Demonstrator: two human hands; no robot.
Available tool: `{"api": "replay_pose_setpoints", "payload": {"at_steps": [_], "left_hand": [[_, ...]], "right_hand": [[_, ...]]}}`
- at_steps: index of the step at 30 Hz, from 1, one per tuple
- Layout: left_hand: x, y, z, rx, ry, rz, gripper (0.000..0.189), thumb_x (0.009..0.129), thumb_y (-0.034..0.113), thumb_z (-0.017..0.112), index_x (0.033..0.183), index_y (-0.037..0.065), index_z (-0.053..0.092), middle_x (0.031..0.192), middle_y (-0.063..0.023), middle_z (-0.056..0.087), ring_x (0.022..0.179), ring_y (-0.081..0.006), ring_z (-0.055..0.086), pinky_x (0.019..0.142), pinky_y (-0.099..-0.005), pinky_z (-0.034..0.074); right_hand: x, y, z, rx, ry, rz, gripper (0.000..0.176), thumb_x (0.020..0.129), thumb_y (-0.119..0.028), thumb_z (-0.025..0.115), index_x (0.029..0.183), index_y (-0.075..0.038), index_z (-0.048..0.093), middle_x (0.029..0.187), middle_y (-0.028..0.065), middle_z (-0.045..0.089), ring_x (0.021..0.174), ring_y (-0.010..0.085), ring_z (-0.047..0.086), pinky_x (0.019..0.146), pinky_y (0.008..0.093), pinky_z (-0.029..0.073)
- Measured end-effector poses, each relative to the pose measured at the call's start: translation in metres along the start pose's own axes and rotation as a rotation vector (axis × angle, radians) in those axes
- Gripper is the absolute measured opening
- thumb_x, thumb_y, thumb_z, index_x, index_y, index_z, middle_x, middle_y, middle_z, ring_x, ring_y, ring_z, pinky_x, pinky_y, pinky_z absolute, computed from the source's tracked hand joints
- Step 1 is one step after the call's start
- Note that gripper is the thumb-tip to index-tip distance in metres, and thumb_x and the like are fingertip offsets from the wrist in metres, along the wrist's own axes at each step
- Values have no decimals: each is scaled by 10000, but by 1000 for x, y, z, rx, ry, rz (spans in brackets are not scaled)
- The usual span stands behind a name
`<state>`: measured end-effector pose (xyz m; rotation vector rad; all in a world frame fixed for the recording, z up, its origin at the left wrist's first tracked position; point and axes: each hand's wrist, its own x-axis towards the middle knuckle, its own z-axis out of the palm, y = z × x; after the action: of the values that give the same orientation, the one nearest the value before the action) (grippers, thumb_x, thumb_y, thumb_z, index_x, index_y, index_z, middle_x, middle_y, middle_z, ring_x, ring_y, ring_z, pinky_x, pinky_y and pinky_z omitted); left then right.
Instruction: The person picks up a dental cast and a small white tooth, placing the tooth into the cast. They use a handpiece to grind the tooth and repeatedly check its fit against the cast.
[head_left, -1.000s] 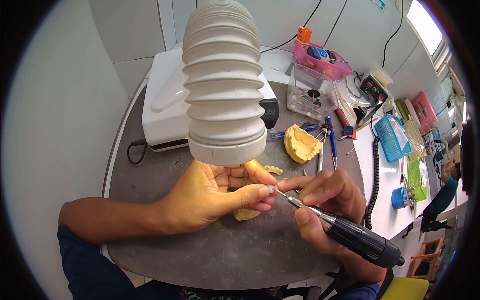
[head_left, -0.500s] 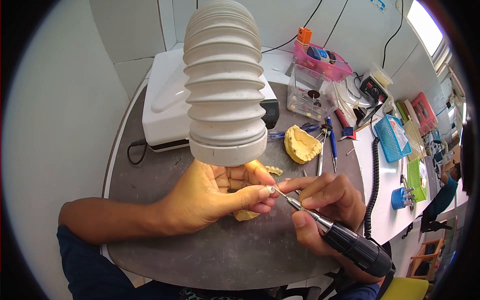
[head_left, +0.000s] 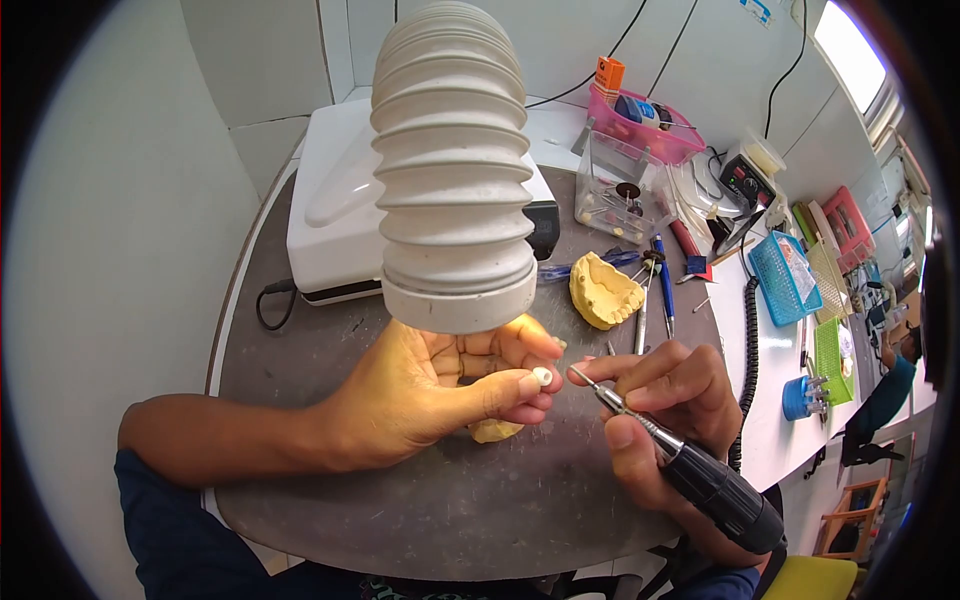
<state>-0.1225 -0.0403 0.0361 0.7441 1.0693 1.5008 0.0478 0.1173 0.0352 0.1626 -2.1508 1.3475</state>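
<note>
Farthest to the left of the left hand (head_left: 430,395), the forearm lying across the grey counter (head_left: 440,510), ending in a dark blue sleeve (head_left: 170,520). Beyond the wrist, a white machine (head_left: 335,215) with a black cable (head_left: 265,305) at its near left corner. Left hand itself palm up, closed narrow on a small white tooth piece (head_left: 542,376), pinched between thumb tip and curled fingers. Directly above this hand, close over the palm, a ribbed white suction hose (head_left: 450,170), mouth facing down. Under the knuckles, on the counter, a yellow plaster fragment (head_left: 494,431), partly hidden. Just to the right of the tooth piece, the thin bur (head_left: 583,381) of a handpiece (head_left: 715,487), tip near the piece and, as far as visible, slightly apart from it. Right hand (head_left: 660,410) closed around the handpiece as around a pen, thumb and index finger near the metal nose, black body sticking out toward the lower right. Beyond the right hand, a yellow plaster jaw model (head_left: 603,288), pens (head_left: 664,285) just beside it, farther away a clear plastic box (head_left: 618,185) and a pink tray (head_left: 655,128). To the right of the right hand, a black coiled cord (head_left: 748,370), then a blue basket (head_left: 783,272), and at the far edge another person in a teal top (head_left: 890,385)
</note>
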Motion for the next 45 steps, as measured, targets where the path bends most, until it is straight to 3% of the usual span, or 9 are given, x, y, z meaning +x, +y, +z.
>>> {"api": "replay_pose_setpoints", "payload": {"at_steps": [10,12,21,23,40,42,43,45], "left_hand": [[-1,4,-3,-21,-30,-10,197,982,54,571,1161,-28,561,1103,-153,649,1030,-222,662,884,-346,591],[-1,2,-2,-47,-34,6,198,986,57,564,1166,-25,558,1113,-161,647,1030,-228,663,886,-348,590],[-6,8,-1,-31,-128,-49,223,1005,52,521,1210,-34,516,1174,-206,626,1057,-252,662,902,-352,583],[-6,5,-1,-174,-122,-10,226,972,51,594,1171,-52,574,1122,-160,658,997,-181,671,875,-289,584],[-5,6,0,-140,-55,-17,240,957,88,635,1137,-60,578,1060,-140,678,960,-158,675,832,-267,591],[-5,7,0,-135,-50,-22,240,960,91,631,1140,-59,580,1058,-138,678,961,-158,675,832,-265,591],[-5,8,1,-83,-42,-53,226,976,79,593,1163,-43,555,1095,-167,661,996,-201,672,848,-299,593],[-5,9,0,-31,-35,-86,216,993,66,555,1186,-28,531,1131,-197,645,1031,-243,670,864,-333,595]], "right_hand": [[2,-3,3,32,93,86,315,912,-211,673,990,-65,405,827,88,531,930,270,672,878,408,541],[3,-4,8,171,233,104,232,846,-52,692,955,-1,494,823,130,582,839,238,677,868,425,573],[2,-2,4,129,225,70,250,864,-62,680,971,-20,458,818,124,581,862,255,684,881,435,562],[2,-3,4,128,216,76,251,863,-61,683,969,-20,459,821,125,581,867,257,684,878,435,563],[1,-2,4,58,123,-51,288,807,20,709,981,1,481,827,131,572,830,257,694,850,446,592],[-2,-10,6,39,90,82,283,901,-146,673,994,-66,417,842,96,535,904,258,654,922,444,527],[-1,-7,6,39,90,83,283,901,-146,673,994,-66,417,842,96,535,904,258,654,922,444,527],[3,2,7,44,105,-127,274,776,20,736,928,11,508,760,129,590,713,227,692,786,460,616]]}}
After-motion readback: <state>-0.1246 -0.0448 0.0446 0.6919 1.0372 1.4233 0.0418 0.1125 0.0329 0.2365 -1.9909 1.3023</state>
